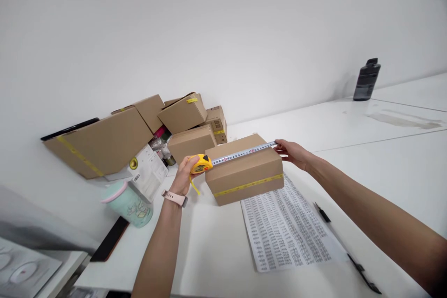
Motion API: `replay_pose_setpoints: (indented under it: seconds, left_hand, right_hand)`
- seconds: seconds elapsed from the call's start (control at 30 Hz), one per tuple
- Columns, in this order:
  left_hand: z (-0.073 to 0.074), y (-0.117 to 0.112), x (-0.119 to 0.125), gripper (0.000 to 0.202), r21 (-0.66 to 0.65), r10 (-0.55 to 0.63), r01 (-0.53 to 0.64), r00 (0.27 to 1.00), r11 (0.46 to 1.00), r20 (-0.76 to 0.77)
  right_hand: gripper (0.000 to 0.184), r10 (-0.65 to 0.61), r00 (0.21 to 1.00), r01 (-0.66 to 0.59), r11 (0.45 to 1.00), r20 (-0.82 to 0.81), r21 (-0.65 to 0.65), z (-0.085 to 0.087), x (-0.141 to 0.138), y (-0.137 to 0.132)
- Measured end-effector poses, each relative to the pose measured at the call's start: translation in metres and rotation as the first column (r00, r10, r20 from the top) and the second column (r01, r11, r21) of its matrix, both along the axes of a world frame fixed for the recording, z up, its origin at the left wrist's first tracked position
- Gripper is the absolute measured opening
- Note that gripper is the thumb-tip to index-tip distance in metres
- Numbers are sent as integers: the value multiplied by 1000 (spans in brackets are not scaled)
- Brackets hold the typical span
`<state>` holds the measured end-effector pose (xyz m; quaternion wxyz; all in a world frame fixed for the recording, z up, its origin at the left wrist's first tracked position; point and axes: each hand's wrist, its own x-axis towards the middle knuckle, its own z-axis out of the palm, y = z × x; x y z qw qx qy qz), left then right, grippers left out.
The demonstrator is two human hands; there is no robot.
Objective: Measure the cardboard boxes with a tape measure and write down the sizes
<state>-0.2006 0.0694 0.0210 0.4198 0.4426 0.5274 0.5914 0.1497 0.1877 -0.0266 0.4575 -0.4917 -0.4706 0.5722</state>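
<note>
A brown cardboard box (244, 174) with a yellow tape stripe sits on the white table (349, 130). My left hand (185, 174), wearing a pink watch, is closed round a yellow tape measure case (201, 164) at the box's left end. The white measuring blade (244, 152) stretches along the box's top edge. My right hand (293, 152) pinches the blade's tip at the box's right corner.
A pile of cardboard boxes (139, 130) leans against the wall at the left. A mint cup (129, 202) and a dark phone (110, 240) lie near the left edge. A printed sheet (282, 228) and black pens (349, 251) lie in front. A dark bottle (366, 80) stands far right.
</note>
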Motion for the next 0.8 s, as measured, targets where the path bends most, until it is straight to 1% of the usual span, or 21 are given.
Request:
replay_pose_setpoints:
  seconds: [0.1, 0.23, 0.43, 0.53, 0.63, 0.8]
  left_hand:
    - [-3, 3, -14, 48, -29, -20, 21, 999, 999, 39]
    - [-9, 10, -30, 44, -84, -48, 53, 997, 995, 62]
    - [-12, 21, -48, 40, -123, -110, 118, 992, 985, 64]
    - [-12, 24, -54, 41, -136, -140, 147, 988, 980, 60]
    - [-12, 26, -58, 44, -151, -165, 169, 985, 974, 40]
    - [-11, 29, -71, 50, -175, -174, 167, 984, 970, -27]
  right_hand:
    - [21, 21, 994, -23, 999, 104, 23, 0, -6, -3]
    - [23, 26, 973, -34, 999, 230, 32, 0, -14, -5]
    - [30, -16, 926, -8, 998, 378, 61, -8, -21, -8]
    - [32, -48, 910, 15, 997, 412, 82, -11, -24, -9]
    - [31, -53, 906, 14, 995, 419, 98, -10, -27, -8]
    - [33, -71, 907, 27, 993, 416, 111, -11, -31, -5]
